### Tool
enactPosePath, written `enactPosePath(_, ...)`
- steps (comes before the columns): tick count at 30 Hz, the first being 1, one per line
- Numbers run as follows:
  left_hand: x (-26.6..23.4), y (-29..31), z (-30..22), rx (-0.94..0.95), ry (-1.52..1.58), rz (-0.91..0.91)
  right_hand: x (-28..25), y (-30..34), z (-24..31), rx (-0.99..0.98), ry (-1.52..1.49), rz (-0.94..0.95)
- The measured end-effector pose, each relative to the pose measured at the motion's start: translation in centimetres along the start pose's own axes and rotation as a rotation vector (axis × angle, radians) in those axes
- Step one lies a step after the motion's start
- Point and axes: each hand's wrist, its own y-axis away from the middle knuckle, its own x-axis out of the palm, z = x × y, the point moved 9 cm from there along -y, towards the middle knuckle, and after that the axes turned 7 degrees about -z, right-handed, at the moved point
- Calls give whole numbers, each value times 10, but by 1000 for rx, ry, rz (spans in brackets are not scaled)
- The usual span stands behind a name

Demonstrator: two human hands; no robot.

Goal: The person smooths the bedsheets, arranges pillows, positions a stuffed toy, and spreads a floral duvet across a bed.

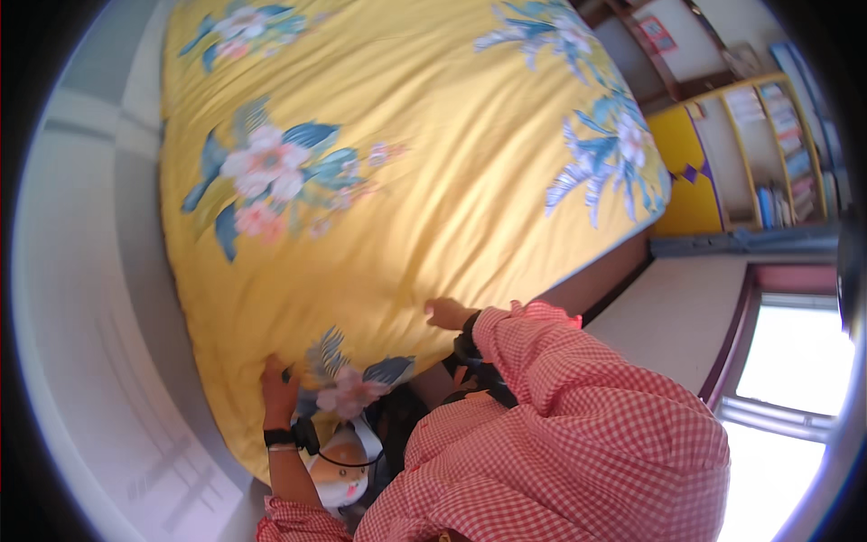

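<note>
A yellow bedsheet with large blue, white and pink flowers covers a bed, with creases running up from its near side. Low on the left part of the sheet, my left hand has its fingers curled into the cloth; their tips are partly hidden. Farther right, my right hand closes on the sheet by the near edge, and folds fan out from it. On my left wrist sits a black band with a small device and a cable. Another black strap circles my right wrist.
Below the sheet's near edge is a rounded white and brown thing with a cartoon face. A pale wall runs along the left. At right are a yellow bookshelf with books and a bright window.
</note>
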Motion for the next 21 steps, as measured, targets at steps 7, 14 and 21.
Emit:
enactPosePath(7,0,-18,36,-111,49,-40,30,72,-38,201,227,110)
enactPosePath(14,-51,-65,22,-269,138,-121,-94,-63,-8,-2,-83,-448)
enactPosePath(21,-136,-178,27,-346,297,-375,-197,-206,77,63,205,-504)
